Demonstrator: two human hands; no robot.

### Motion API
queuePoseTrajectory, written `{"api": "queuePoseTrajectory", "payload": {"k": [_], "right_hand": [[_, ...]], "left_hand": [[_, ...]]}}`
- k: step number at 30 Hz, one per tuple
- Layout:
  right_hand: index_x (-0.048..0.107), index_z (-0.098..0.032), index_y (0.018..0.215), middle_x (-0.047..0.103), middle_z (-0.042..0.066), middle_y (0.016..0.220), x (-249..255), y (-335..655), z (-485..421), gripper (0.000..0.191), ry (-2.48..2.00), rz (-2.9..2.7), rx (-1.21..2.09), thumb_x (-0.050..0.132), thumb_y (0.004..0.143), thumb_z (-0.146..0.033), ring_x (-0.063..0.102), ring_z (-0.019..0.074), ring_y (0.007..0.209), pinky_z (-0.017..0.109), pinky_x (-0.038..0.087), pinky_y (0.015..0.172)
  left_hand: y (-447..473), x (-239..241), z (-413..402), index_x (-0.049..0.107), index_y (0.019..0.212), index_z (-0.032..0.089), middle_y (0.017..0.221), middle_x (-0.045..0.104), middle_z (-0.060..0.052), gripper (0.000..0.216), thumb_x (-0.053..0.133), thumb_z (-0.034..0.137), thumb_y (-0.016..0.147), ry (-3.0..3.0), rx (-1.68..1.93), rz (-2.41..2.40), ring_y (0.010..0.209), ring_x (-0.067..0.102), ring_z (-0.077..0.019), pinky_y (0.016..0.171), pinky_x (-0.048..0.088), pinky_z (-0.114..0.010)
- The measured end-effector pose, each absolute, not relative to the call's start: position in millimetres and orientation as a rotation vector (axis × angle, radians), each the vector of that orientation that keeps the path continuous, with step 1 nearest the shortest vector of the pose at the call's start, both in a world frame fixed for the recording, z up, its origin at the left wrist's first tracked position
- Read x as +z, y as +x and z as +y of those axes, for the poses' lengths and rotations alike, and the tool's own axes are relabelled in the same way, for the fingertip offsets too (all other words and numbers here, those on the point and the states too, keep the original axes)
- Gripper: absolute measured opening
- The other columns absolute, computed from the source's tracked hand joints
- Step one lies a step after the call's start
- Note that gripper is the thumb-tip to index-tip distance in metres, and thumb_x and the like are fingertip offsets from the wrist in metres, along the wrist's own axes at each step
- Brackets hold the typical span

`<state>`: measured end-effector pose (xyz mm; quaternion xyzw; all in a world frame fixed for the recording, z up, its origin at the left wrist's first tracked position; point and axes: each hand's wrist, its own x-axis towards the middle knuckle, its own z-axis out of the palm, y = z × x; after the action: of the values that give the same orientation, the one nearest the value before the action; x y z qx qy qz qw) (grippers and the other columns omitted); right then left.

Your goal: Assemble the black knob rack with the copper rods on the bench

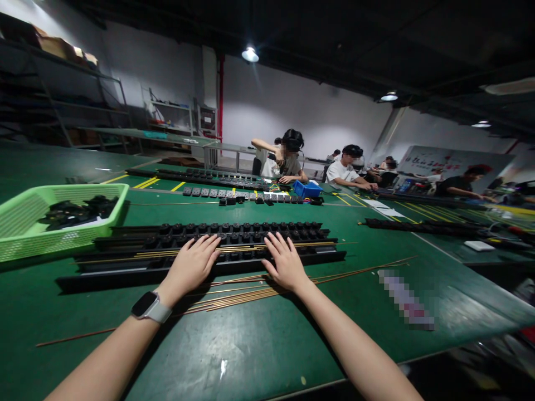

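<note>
Side by side in front of me lie long black rails (125,277), with rows of round black parts (236,228) set along them. Several thin brass-coloured rods (240,249) rest lengthwise on top of the rails. My left hand (193,263) lies palm down over the rods and rails, fingers spread, a watch (145,304) on its wrist. To the right, my right hand (288,262) rests on the same rails and rods in the same way, fingers apart. Neither hand is closed around anything. More brass-coloured rods (242,301) lie on the table nearer me, passing partly beneath my forearms.
At left stands a light green basket (62,245) holding black parts. Beyond the rails are a row of grey socket-like pieces (209,192) and a blue box (308,190). A pixelated item (405,301) lies at right. Several people (288,159) sit across the green table (200,356).
</note>
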<state>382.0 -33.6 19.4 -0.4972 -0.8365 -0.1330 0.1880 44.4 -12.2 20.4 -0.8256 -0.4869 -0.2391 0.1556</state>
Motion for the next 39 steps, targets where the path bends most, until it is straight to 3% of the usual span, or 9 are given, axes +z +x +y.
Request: {"api": "queuePoseTrajectory", "payload": {"k": [24, 39], "right_hand": [[0.036, -0.025, 0.171, 0.041, 0.005, 0.174, 11.7, 443.5, -24.9, 0.062, -1.593, -2.214, -0.308, 0.039, 0.113, -0.046, 0.032, 0.0258, 0.163, 0.054, 0.022, 0.135], [0.026, -0.024, 0.174, 0.035, 0.009, 0.176, 5.3, 478.0, -15.4, 0.073, -1.720, -2.189, -0.286, 0.039, 0.111, -0.059, 0.027, 0.0284, 0.166, 0.058, 0.021, 0.134]], "left_hand": [[42.5, 20.6, -12.0, 0.057, 0.157, 0.028, 0.163, 0.057, -0.006, 0.055, 0.033, 0.047, 0.111, -2.371, -0.674, -1.383, 0.152, 0.053, -0.0304, 0.123, 0.041, -0.054], [41.6, 19.3, -11.1, 0.060, 0.155, 0.029, 0.162, 0.058, -0.006, 0.054, 0.034, 0.047, 0.112, -2.358, -0.676, -1.380, 0.151, 0.054, -0.0302, 0.123, 0.041, -0.053]]}}
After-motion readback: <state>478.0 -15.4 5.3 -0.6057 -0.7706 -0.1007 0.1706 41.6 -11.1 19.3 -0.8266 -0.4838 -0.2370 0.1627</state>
